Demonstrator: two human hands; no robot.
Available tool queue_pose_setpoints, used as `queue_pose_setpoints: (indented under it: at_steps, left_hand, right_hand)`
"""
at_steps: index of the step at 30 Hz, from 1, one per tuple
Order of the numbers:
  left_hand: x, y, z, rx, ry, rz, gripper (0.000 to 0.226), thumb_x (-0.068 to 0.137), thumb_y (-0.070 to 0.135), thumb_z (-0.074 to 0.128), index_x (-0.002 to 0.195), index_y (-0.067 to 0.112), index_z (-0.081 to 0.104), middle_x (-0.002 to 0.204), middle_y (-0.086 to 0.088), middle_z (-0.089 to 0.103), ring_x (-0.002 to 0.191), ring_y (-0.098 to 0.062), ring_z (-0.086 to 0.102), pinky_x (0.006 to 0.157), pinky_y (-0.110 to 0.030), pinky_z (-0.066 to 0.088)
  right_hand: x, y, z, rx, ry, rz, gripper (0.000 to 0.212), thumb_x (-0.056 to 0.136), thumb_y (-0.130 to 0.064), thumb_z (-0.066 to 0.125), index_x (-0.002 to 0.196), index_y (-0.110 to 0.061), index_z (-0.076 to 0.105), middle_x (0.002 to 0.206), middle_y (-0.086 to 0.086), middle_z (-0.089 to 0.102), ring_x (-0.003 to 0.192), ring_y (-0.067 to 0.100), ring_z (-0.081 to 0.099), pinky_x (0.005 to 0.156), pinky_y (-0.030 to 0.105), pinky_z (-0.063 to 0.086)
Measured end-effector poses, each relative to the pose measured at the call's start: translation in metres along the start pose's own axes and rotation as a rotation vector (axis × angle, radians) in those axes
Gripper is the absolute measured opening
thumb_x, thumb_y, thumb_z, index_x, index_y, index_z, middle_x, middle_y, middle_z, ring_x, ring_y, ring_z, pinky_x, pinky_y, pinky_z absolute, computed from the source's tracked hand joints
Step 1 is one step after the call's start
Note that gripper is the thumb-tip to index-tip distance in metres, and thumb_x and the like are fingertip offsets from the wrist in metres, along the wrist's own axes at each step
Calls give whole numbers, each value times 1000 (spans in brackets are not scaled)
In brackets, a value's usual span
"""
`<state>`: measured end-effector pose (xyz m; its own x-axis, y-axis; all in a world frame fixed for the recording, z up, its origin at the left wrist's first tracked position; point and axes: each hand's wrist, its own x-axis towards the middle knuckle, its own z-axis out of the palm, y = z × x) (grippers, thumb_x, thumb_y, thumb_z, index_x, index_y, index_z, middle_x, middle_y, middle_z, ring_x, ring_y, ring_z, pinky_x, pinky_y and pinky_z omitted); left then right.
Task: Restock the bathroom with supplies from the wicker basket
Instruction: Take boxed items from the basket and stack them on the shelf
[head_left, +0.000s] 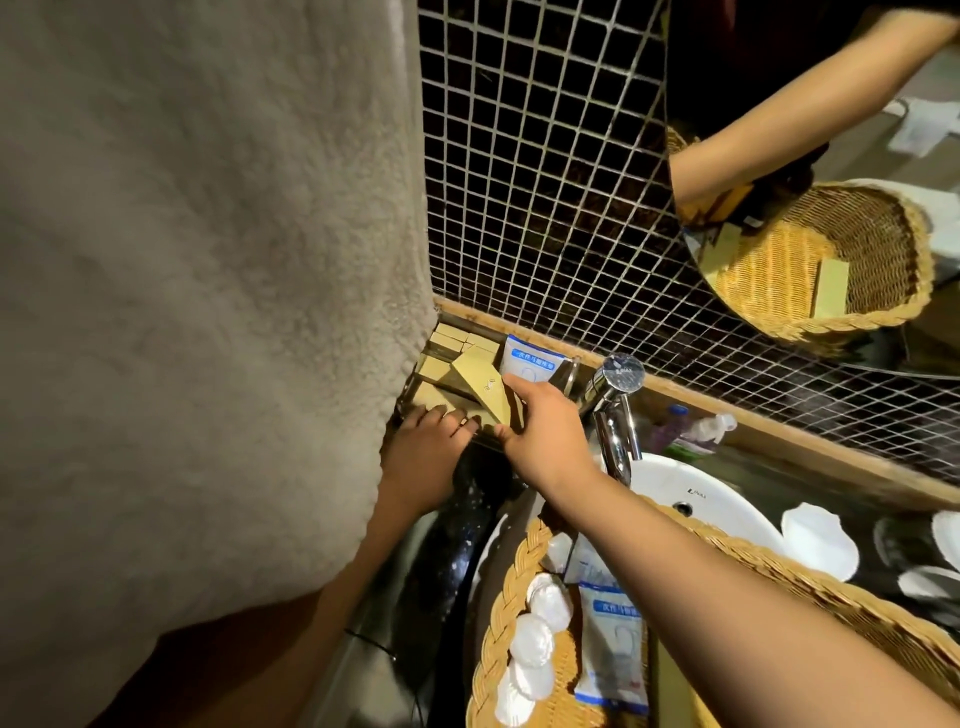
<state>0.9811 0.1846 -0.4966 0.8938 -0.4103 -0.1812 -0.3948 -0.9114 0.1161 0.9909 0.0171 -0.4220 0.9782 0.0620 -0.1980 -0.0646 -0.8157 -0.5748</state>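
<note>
While the right grip (540, 431) clamped a tan box (485, 395) tilted over the crowded tray (409, 397) at mid-frame and the left grip (431, 447) lay flat-fingered on its front edge, forcing the box in could have toppled the stacked boxes (449, 343) behind.

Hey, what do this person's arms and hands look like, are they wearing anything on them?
Both forearms are bare: no sleeves, gloves or watch in view. The left hand wears a thin ring on one finger. The right hand shows no ring or other jewellery on the parts that can be seen.
</note>
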Motion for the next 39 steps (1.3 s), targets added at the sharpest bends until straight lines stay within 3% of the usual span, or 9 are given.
queue_pose_setpoints:
  at_steps: [4,10,14,16,21,27,29,34,39]
  left_hand:
    - [0,5,5,1,-27,-64,70,86,30,62,150,24,33,153,-2,39,143,-24,29,119,-44,18]
    - [-3,10,11,8,-80,-121,85,73,36,75,147,19,37,134,-3,50,124,-24,42,110,-40,33]
    - [-1,17,8,-51,-60,-134,67,70,32,74,130,20,48,124,-3,52,118,-23,43,111,-38,32]
    - [-1,19,4,-61,-49,-150,68,73,29,71,136,21,46,131,-2,51,125,-23,41,117,-39,27]
    - [-13,20,2,-103,50,-232,62,87,28,56,147,23,42,150,1,45,144,-22,31,121,-39,19]
    - [-23,20,1,-179,230,-292,61,83,24,61,142,19,47,141,-2,51,130,-19,47,116,-38,34]
    - [-22,20,0,-144,244,-270,68,82,25,62,147,19,41,146,-5,46,135,-21,43,116,-39,31]
    - [-18,18,5,-64,94,-222,78,87,31,57,157,22,22,164,-5,19,150,-23,17,122,-43,17]
    - [-17,14,11,-31,9,-204,81,88,37,57,157,27,16,165,-5,16,151,-26,12,123,-45,12]
  right_hand:
    - [9,-4,3,-82,-51,-38,66,82,-9,71,144,-25,52,127,7,59,122,27,54,102,33,44]
    - [19,-16,13,-85,-103,-82,66,83,-18,75,144,-27,51,135,6,58,126,26,54,106,37,45]
    - [24,-12,18,-137,-165,-83,62,85,-15,71,143,-27,52,132,11,61,122,30,57,99,38,50]
    - [27,-9,18,-190,-189,-77,64,85,-10,69,144,-29,51,131,11,61,119,31,59,94,39,50]
    - [31,-7,23,-321,-197,-114,57,83,-13,68,135,-34,55,121,9,59,110,34,61,81,41,52]
    - [34,-2,32,-352,-186,-155,40,86,-16,68,123,-25,61,110,8,59,103,33,60,73,38,50]
    - [35,-3,32,-366,-199,-160,39,88,-18,66,126,-25,60,111,9,59,105,33,59,74,38,50]
    - [32,-6,26,-375,-302,-124,39,92,-14,61,129,-29,64,124,8,57,115,32,54,91,42,53]
    - [13,-18,24,-442,-432,14,43,92,-24,65,134,-23,60,141,5,41,125,33,43,93,45,50]
